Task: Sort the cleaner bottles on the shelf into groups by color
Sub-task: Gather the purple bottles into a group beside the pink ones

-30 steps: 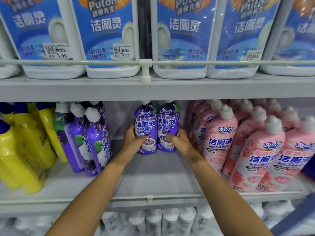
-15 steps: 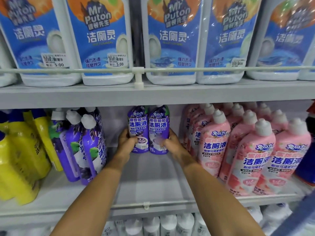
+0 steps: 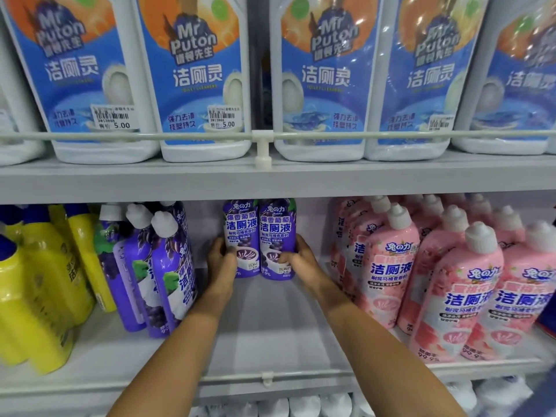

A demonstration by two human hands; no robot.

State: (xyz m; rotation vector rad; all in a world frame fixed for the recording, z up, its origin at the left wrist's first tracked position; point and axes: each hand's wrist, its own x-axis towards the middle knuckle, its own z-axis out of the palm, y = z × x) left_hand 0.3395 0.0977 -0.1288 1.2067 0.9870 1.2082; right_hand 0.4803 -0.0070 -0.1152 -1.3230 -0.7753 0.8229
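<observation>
Two purple cleaner bottles stand upright side by side at the back of the middle shelf. My left hand grips the left purple bottle low on its side. My right hand grips the right purple bottle, thumb across its label. Their caps are hidden behind the shelf above. More purple bottles lean in a group to the left. Yellow bottles fill the far left. Pink bottles crowd the right side.
Large white jugs with blue labels line the upper shelf behind a thin rail. White caps show on the shelf below. A bare strip of shelf runs between the purple group and the pink group.
Both hands keep their hold on the two purple bottles at the back. The view has shifted downward in frame, so the bottles and shelf sit lower.
</observation>
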